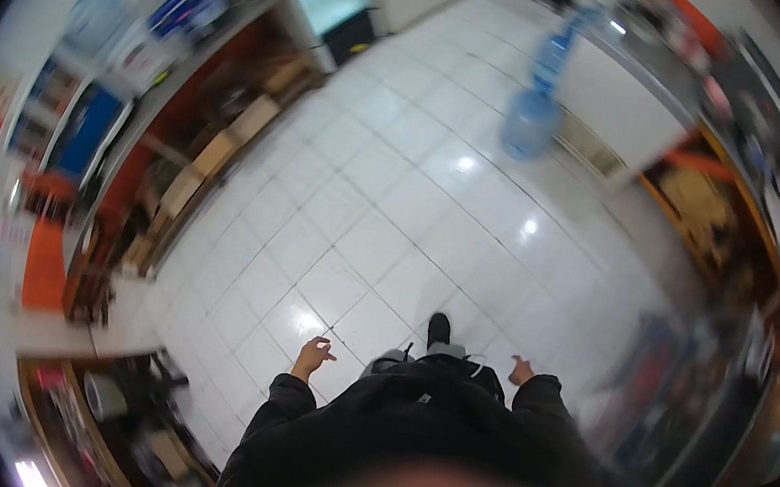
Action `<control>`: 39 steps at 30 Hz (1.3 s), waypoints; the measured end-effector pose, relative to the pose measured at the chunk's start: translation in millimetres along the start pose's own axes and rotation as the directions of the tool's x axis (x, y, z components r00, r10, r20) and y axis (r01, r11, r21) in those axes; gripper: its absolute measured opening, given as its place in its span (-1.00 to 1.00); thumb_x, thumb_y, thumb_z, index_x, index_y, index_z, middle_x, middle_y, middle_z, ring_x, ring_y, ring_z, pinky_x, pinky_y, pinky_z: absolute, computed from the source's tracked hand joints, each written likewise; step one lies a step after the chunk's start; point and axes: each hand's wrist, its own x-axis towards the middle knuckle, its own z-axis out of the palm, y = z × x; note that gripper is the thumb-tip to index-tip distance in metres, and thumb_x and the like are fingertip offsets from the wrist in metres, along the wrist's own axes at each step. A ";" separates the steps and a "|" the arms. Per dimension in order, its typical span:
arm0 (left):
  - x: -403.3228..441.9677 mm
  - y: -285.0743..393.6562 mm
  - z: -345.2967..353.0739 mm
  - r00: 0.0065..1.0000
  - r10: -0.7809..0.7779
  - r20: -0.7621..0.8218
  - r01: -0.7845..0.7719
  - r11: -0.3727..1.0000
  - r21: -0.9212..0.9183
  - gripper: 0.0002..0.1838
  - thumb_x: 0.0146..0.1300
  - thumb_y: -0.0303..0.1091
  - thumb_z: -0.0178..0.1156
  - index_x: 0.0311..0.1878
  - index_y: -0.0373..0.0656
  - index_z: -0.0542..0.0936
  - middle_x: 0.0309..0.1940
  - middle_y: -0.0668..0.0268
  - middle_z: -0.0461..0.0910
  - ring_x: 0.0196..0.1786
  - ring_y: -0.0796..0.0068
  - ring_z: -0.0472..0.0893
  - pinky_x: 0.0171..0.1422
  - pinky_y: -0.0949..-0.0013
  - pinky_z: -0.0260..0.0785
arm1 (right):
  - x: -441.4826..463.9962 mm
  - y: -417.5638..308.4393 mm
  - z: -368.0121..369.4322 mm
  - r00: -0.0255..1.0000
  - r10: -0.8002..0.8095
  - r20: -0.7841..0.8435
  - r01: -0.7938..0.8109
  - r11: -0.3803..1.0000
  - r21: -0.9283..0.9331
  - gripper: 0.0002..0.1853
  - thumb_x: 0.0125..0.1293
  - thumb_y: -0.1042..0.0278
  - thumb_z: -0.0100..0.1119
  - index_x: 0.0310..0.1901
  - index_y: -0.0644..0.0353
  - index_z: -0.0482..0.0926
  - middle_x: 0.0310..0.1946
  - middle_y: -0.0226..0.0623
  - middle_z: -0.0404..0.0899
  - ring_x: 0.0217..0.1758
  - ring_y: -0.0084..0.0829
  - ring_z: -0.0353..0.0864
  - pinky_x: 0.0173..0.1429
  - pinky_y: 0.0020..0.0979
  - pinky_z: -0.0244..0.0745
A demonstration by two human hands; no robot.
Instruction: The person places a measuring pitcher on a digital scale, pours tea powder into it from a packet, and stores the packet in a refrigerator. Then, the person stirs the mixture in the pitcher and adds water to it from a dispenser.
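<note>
My left hand (311, 358) hangs over the white tiled floor, left of my body, with its fingers apart and nothing in them. On the other side, my right hand (521, 371) is held low beside my dark jacket (428, 416). Its fingers are loosely bent and partly apart, and no object shows in them. Neither hand touches anything. One dark shoe (439, 328) is stretched forward on the tiles between the hands.
A large blue water bottle (529, 129) stands beside a white cabinet (622, 106) ahead. A long counter (201, 63) with boxes beneath runs along the left. Shelves (716, 209) line the right, and a wooden shelf unit (55, 398) is at lower left. The edges are blurred.
</note>
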 end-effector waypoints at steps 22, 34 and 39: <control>362.6 19.4 -312.9 0.953 -0.140 -0.270 0.091 0.978 -0.185 -0.61 -0.04 -0.36 0.24 -0.06 -0.07 0.49 -0.42 0.16 0.62 -0.27 0.19 0.60 -0.17 0.22 0.42 | 326.3 -488.7 -305.8 0.975 -0.220 0.042 0.195 0.740 -0.643 -0.57 -0.05 -0.13 0.29 -0.15 -0.11 0.67 -0.08 -0.10 0.57 0.11 -0.01 0.45 0.30 0.10 0.11; 615.4 116.2 -502.1 0.983 -0.124 -0.133 0.102 0.981 -0.164 -0.75 0.19 -0.25 0.15 -0.12 -0.15 0.53 -0.39 0.21 0.60 -0.38 0.36 0.60 -0.30 0.36 0.45 | 370.8 -903.9 -484.8 0.946 -0.311 -0.092 0.202 0.785 -0.586 -0.43 0.08 -0.33 0.07 -0.13 0.02 0.63 -0.08 -0.15 0.58 0.07 -0.10 0.50 0.21 -0.02 0.26; 598.8 63.4 -516.7 0.831 -0.431 -0.350 -0.117 0.481 -0.869 -0.75 0.21 -0.38 0.08 -0.06 -0.22 0.50 -0.31 0.15 0.57 -0.24 0.39 0.59 -0.27 0.37 0.51 | 383.9 -1244.2 -553.8 0.190 -0.955 -0.226 0.725 0.292 -0.624 -0.61 0.24 -0.02 0.06 -0.06 0.11 0.51 -0.18 -0.16 0.55 -0.10 -0.14 0.53 -0.09 -0.17 0.43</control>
